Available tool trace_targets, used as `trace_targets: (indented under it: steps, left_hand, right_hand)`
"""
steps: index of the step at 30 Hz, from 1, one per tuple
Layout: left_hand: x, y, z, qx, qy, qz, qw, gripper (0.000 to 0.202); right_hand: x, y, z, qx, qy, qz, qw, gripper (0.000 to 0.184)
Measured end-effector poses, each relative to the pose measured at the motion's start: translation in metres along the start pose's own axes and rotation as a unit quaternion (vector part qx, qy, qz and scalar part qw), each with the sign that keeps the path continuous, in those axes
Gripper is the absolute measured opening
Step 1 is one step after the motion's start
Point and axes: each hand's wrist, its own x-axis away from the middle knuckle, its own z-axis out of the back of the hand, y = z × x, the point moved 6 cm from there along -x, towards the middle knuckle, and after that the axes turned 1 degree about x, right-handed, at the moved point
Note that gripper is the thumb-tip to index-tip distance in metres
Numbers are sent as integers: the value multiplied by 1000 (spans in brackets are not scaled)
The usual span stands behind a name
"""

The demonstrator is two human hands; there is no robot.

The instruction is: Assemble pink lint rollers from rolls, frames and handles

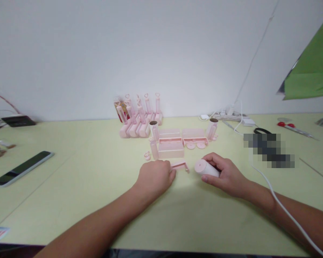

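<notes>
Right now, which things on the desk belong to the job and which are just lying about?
Likely in the job:
- white roll, in the right hand
- pink bracket, in the left hand
- pink discs
- pink boxes

Seemingly just lying about:
- phone
- red-handled tool

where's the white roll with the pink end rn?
Head view, right of centre: the roll is in the right hand, just right of the pink handle at the left hand.
</notes>
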Motion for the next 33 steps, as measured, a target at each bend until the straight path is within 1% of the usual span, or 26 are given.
trace_targets:
  steps: [3, 7, 9, 13, 16, 18, 22, 24, 29, 33]
  left_hand:
    - [2, 2, 2, 16, -9, 3, 1000, 51]
    - [1, -1, -3, 72, -26, 9, 997, 56]
    - [1, -1, -7, 104, -36, 7, 994, 52]
    - [-2, 2, -13, 133, -42, -7, 990, 34]
    - [-5, 3, -15, 161, -13, -21, 987, 28]
    - [-8, 2, -15, 197, 14, -29, 980, 24]
    - [-13, 2, -18, 273, 43, -38, 960, 16]
    - [-14, 3, -21, 319, 51, -33, 946, 14]
    - [-16, 5, -34, 451, 28, -3, 892, 22]
    - [-15, 10, -40, 515, 8, -14, 857, 29]
  right_hand:
    - [0, 1, -1, -37, 0, -8, 999, 38]
    - [0, 7, -4, -112, 13, -28, 993, 38]
    - [-1, 11, -5, -132, 24, -37, 990, 38]
    - [-3, 15, -1, -128, 45, -32, 990, 37]
    - [-3, 15, 2, -121, 61, -30, 990, 36]
    - [-3, 16, 2, -149, 69, -40, 986, 37]
    - [-3, 13, -1, -242, 76, -58, 965, 39]
    - [-3, 12, -3, -276, 70, -64, 956, 40]
    - [-4, 13, -7, -340, 43, -74, 936, 40]
    - [-4, 18, -10, -381, 38, -95, 919, 41]
